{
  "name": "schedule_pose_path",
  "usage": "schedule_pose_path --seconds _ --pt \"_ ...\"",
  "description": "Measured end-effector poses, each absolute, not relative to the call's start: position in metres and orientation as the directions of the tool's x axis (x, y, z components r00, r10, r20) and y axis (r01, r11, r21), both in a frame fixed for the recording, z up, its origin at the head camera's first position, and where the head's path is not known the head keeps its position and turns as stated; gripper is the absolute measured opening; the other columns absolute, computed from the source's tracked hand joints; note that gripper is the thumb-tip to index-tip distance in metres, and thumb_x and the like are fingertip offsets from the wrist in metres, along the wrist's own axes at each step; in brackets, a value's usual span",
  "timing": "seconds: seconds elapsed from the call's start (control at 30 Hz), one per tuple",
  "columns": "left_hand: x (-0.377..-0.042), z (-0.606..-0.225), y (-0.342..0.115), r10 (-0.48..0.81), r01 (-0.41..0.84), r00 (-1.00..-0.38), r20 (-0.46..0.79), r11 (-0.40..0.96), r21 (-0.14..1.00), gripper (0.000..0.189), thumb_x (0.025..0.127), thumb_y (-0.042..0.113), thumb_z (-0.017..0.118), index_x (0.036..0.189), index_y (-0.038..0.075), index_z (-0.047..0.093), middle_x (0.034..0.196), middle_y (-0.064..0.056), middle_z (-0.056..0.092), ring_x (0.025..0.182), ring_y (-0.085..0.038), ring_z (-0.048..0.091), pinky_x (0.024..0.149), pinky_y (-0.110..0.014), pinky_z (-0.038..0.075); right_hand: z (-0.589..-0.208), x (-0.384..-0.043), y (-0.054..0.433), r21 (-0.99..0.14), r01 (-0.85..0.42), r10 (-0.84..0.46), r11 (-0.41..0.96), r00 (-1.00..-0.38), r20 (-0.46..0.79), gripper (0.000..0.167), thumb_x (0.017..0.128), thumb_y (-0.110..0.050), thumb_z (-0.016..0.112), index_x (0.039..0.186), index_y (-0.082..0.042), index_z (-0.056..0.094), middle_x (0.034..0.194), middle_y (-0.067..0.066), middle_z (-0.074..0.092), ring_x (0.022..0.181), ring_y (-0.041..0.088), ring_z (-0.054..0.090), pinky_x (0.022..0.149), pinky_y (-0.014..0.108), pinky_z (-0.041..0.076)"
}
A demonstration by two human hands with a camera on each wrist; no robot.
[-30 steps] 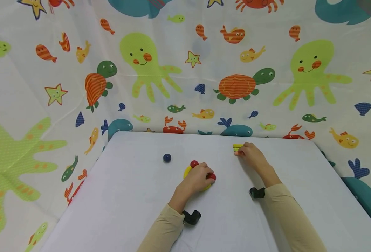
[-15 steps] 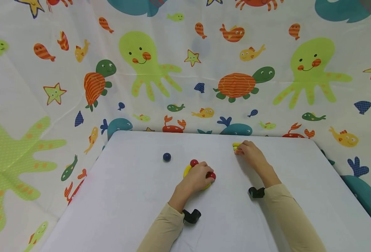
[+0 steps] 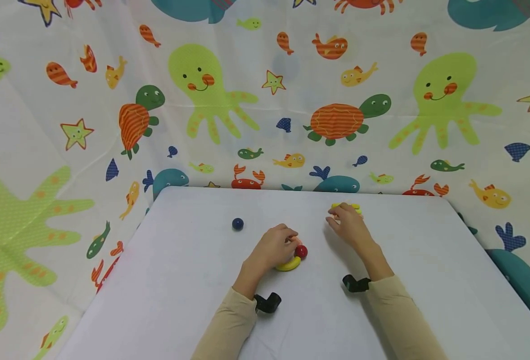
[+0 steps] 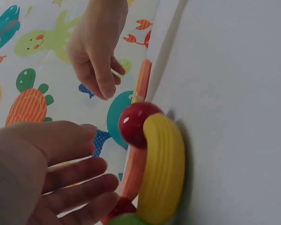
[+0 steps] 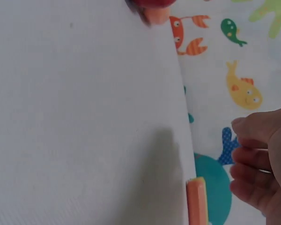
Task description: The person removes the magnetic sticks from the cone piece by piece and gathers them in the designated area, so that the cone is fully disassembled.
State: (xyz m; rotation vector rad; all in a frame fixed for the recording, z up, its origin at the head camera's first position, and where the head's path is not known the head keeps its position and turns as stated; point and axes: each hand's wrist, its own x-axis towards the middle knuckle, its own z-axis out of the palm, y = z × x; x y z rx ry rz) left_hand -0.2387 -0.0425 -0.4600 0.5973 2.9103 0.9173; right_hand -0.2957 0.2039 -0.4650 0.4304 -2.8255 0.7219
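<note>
My left hand (image 3: 271, 246) hovers over a cluster of pieces, its fingers loosely bent and holding nothing. The cluster has a yellow curved, banana-shaped piece (image 3: 289, 265), a red ball (image 3: 301, 251) at its end and an orange stick (image 4: 134, 174) behind. A second red ball (image 4: 122, 208) and a green piece (image 4: 127, 220) show at the left wrist view's bottom. My right hand (image 3: 351, 227) is raised beside yellow sticks (image 3: 356, 207), which it partly hides, its fingers relaxed around nothing. An orange stick (image 5: 196, 201) lies with them, apart from that hand in the right wrist view.
A dark blue ball (image 3: 237, 224) sits left of the cluster on the white table (image 3: 179, 280). Behind the table hangs a curtain (image 3: 246, 115) printed with sea animals. A black wrist camera (image 3: 269, 303) is strapped to each forearm.
My right hand has let go of the sticks and drawn slightly left. My left hand has loosened from the cluster and shifted left, uncovering more of the yellow curved piece and red ball.
</note>
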Motion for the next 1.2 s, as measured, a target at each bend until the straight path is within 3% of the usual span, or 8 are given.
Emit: schedule_pose_path --seconds 0.2,0.43,0.7,0.87,1.2 --pt "-0.244 -0.462 -0.056 0.306 0.341 -0.939 0.160 0.754 0.561 0.029 0.097 0.025 0.065 0.121 0.010 0.072 0.109 -0.002 0.067 0.092 -0.015 0.060 0.087 -0.030 0.056 -0.465 -0.285 0.192 -0.470 -0.281 -0.220 0.837 -0.959 0.181 0.034 0.095 -0.023 0.068 0.122 -0.002 0.067 0.119 0.016 0.065 0.106 0.030 0.061 0.094 0.046 0.056" --pt "-0.248 -0.466 -0.066 0.230 0.308 -0.951 0.208 0.771 0.557 0.027 0.095 0.024 0.068 0.117 0.010 0.074 0.107 -0.003 0.064 0.094 -0.016 0.058 0.087 -0.033 0.055 -0.469 -0.279 0.177 -0.492 -0.272 -0.240 0.827 -0.962 0.127 0.034 0.094 -0.025 0.069 0.121 -0.005 0.068 0.112 0.011 0.065 0.103 0.025 0.061 0.091 0.043 0.057" --pt "-0.251 -0.473 -0.068 0.175 0.238 -0.971 0.165 0.808 0.539 0.035 0.095 0.026 0.067 0.127 0.011 0.068 0.127 -0.009 0.062 0.119 -0.024 0.058 0.103 -0.040 0.052 -0.471 -0.271 0.158 -0.504 -0.294 -0.272 0.812 -0.955 0.119 0.034 0.094 -0.026 0.071 0.120 -0.005 0.068 0.112 0.009 0.065 0.102 0.024 0.062 0.093 0.042 0.057" --pt "-0.251 -0.478 -0.069 0.199 0.233 -0.973 0.120 0.817 0.527 0.040 0.095 0.024 0.067 0.133 0.012 0.064 0.131 -0.011 0.063 0.119 -0.026 0.060 0.102 -0.041 0.053 -0.473 -0.268 0.151 -0.488 -0.312 -0.294 0.816 -0.949 0.114 0.033 0.093 -0.026 0.072 0.119 -0.006 0.068 0.111 0.007 0.065 0.100 0.021 0.062 0.092 0.039 0.058" --pt "-0.252 -0.484 -0.062 0.288 0.321 -0.947 0.145 0.802 0.503 0.039 0.093 0.019 0.071 0.131 0.010 0.065 0.125 -0.009 0.065 0.114 -0.025 0.062 0.098 -0.040 0.054 -0.472 -0.261 0.137 -0.499 -0.343 -0.351 0.796 -0.933 0.082 0.034 0.094 -0.029 0.070 0.119 -0.006 0.069 0.107 0.007 0.066 0.095 0.019 0.062 0.088 0.037 0.059"
